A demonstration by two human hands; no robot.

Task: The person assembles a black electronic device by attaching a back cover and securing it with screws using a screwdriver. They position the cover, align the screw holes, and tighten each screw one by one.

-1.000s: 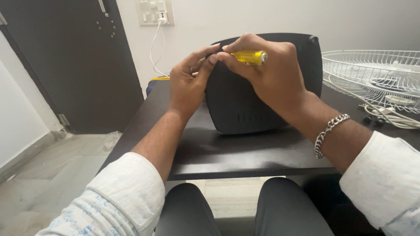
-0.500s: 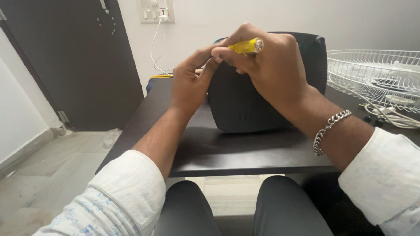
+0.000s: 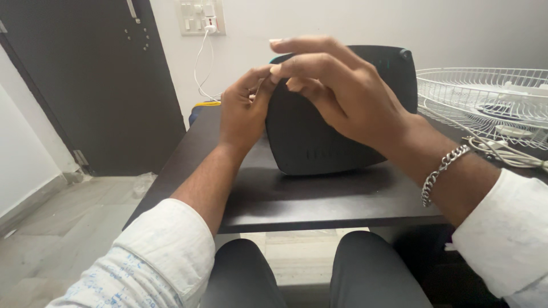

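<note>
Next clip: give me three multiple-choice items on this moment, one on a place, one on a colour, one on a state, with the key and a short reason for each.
1. Where is the wire fan guard?
A. On the floor
B. On the table's right side
C. On the person's lap

2. What colour is the upright plastic housing?
A. Black
B. White
C. Red

3. How are the right hand's fingers?
A. Clenched in a fist
B. Flat on the table
C. Extended, fingertips meeting the left hand at the housing's top edge

Key: 1 B, the guard lies on the table right of the housing. 2 A, its surface is dark black. 3 C, the fingers are spread and lifted, touching the left thumb.
</note>
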